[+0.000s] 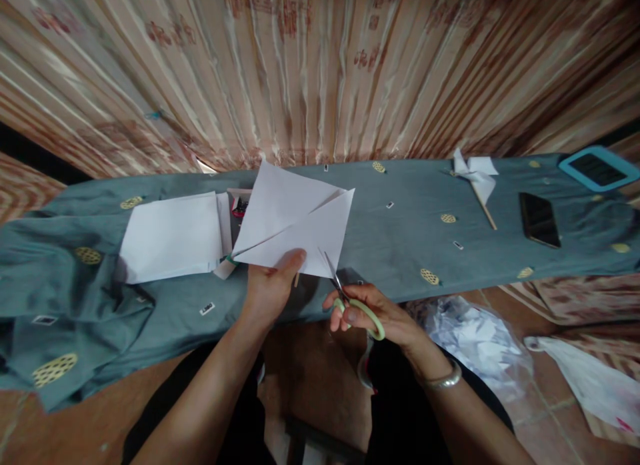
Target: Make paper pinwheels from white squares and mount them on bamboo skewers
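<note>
My left hand (pixel 273 288) pinches the lower edge of a square sheet of white paper (pixel 285 208), its thumb on top. Two slits run into the sheet from opposite corners toward the middle. In my right hand (pixel 373 311) is a pair of scissors (pixel 367 315) with light green handles, my fingers in the loops. Its slightly parted blades are at the sheet's lower right corner. Left of the sheet lies a stack of white paper (pixel 173 235). Partly hidden behind the sheet is a box (pixel 240 197) with small red and dark items.
A paper pinwheel on a stick (pixel 477 178), a dark phone (pixel 540 218) and a blue-framed tablet-like device (pixel 600 168) lie rightward on the green cloth (pixel 405 231). A plastic bag of paper scraps (pixel 475 341) sits on the floor. Striped curtains (pixel 320 71) hang behind.
</note>
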Demonstrator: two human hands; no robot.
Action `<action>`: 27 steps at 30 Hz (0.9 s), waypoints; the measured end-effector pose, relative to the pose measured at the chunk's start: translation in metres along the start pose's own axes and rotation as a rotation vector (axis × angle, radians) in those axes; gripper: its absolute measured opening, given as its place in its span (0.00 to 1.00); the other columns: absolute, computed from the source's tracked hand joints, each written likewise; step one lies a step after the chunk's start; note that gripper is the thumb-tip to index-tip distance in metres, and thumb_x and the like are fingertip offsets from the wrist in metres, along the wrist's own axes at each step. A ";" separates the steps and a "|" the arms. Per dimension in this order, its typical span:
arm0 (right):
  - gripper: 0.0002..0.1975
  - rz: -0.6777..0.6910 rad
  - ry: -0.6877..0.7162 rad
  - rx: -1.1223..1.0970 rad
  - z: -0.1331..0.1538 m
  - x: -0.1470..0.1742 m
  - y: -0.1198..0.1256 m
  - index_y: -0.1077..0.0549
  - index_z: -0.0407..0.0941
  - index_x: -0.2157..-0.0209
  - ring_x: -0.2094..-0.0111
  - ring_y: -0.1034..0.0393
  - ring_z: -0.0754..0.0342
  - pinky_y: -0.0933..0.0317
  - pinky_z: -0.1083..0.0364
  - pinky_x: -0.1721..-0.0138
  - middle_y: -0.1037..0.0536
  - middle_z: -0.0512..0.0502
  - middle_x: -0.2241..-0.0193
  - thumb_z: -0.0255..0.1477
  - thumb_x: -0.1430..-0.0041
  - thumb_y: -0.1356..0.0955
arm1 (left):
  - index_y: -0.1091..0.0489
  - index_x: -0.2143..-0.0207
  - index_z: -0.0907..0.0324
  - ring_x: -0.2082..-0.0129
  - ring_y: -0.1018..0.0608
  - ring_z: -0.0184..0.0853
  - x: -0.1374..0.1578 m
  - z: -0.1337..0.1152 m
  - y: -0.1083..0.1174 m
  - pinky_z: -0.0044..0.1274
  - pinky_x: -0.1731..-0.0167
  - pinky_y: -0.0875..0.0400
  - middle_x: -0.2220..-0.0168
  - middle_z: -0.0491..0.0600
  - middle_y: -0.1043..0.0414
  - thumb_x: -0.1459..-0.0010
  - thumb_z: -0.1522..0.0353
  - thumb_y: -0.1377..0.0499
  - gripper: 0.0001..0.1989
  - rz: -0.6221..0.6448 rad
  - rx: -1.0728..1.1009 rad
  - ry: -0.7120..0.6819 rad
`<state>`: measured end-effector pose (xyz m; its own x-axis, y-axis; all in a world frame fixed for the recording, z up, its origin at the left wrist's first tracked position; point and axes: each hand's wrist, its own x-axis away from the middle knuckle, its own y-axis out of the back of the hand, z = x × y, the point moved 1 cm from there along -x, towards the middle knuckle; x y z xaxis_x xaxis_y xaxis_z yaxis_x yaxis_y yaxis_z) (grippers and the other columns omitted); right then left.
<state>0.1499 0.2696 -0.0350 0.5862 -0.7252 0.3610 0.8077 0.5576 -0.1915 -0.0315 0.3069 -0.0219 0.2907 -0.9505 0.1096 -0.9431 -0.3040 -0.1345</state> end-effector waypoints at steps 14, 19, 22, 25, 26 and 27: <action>0.28 -0.038 -0.029 -0.002 -0.003 -0.001 -0.001 0.27 0.40 0.64 0.76 0.35 0.62 0.41 0.60 0.74 0.25 0.51 0.76 0.49 0.56 0.25 | 0.25 0.60 0.61 0.59 0.21 0.44 0.000 -0.001 0.002 0.35 0.50 0.28 0.62 0.53 0.20 0.58 0.65 0.32 0.21 -0.003 -0.049 0.029; 0.26 -0.054 -0.052 -0.010 -0.004 -0.001 -0.001 0.27 0.41 0.65 0.77 0.36 0.63 0.44 0.61 0.75 0.26 0.53 0.78 0.48 0.58 0.24 | 0.25 0.60 0.62 0.57 0.21 0.45 0.000 0.002 0.003 0.37 0.49 0.29 0.60 0.55 0.21 0.58 0.65 0.32 0.21 -0.017 -0.016 0.043; 0.26 -0.062 -0.063 -0.012 -0.005 -0.001 -0.001 0.27 0.41 0.65 0.78 0.36 0.63 0.43 0.61 0.75 0.26 0.53 0.78 0.47 0.58 0.24 | 0.26 0.62 0.61 0.58 0.21 0.45 0.000 0.003 0.003 0.36 0.49 0.29 0.60 0.55 0.20 0.58 0.65 0.32 0.19 -0.023 -0.025 0.040; 0.27 -0.063 -0.076 -0.026 -0.006 -0.002 0.000 0.27 0.41 0.65 0.78 0.36 0.63 0.43 0.61 0.76 0.26 0.53 0.78 0.46 0.59 0.23 | 0.26 0.65 0.61 0.58 0.21 0.45 -0.001 0.003 0.004 0.36 0.50 0.28 0.59 0.55 0.20 0.59 0.64 0.32 0.17 -0.015 -0.047 0.046; 0.27 -0.061 -0.078 -0.033 -0.007 -0.002 0.000 0.27 0.41 0.65 0.78 0.36 0.63 0.43 0.61 0.76 0.26 0.53 0.78 0.46 0.60 0.23 | 0.26 0.66 0.61 0.59 0.20 0.46 -0.001 0.003 0.004 0.37 0.51 0.28 0.59 0.56 0.20 0.59 0.63 0.32 0.16 -0.017 -0.054 0.051; 0.26 -0.059 -0.077 -0.040 -0.007 -0.002 0.000 0.27 0.41 0.65 0.78 0.36 0.63 0.43 0.61 0.76 0.26 0.53 0.78 0.46 0.60 0.23 | 0.26 0.67 0.61 0.59 0.20 0.46 -0.001 0.002 0.004 0.37 0.51 0.27 0.60 0.56 0.20 0.59 0.63 0.32 0.16 -0.020 -0.060 0.054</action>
<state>0.1492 0.2681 -0.0424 0.5321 -0.7222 0.4419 0.8435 0.4971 -0.2032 -0.0353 0.3061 -0.0250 0.3022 -0.9389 0.1647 -0.9456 -0.3171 -0.0727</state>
